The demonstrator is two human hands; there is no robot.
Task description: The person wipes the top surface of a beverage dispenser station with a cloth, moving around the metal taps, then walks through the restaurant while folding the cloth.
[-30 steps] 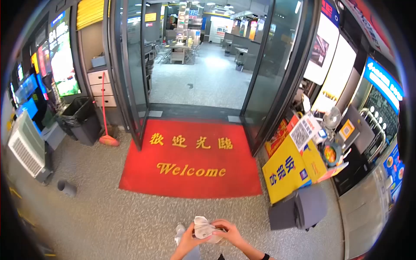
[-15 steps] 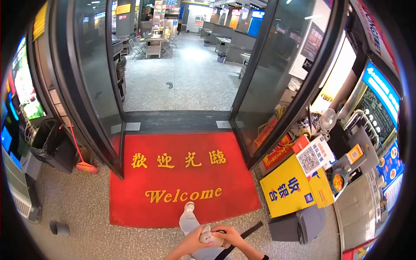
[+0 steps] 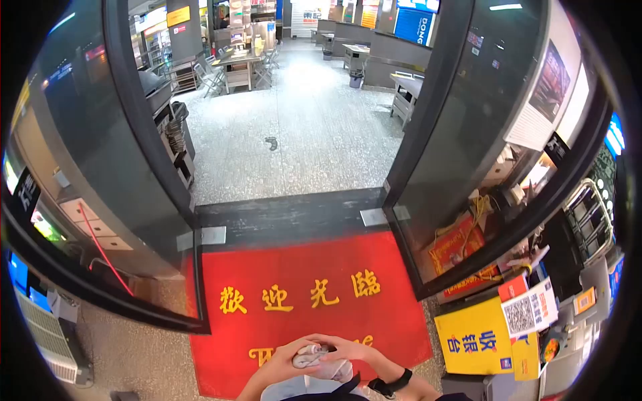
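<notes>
You've got speckled floor (image 3: 110, 347) below, and there's the red welcome mat (image 3: 231, 344) flat across lower centre. Past the doorway, pale floor (image 3: 287, 164) carries folding chairs (image 3: 209, 80) and a table (image 3: 239, 60), upper left, and a bin (image 3: 356, 79), upper right.

From my feed I'm at the open glass doors of an eatery, probably within a food court. A red welcome mat (image 3: 307, 267) lies at the threshold, yellow characters above the English. Inside I see a dining table (image 3: 239, 61) with folding chairs (image 3: 210, 79) and a low grey partition (image 3: 394, 57). At right, a yellow sign (image 3: 471, 337) marks the cashier, beside a QR code placard (image 3: 528, 314).
</notes>
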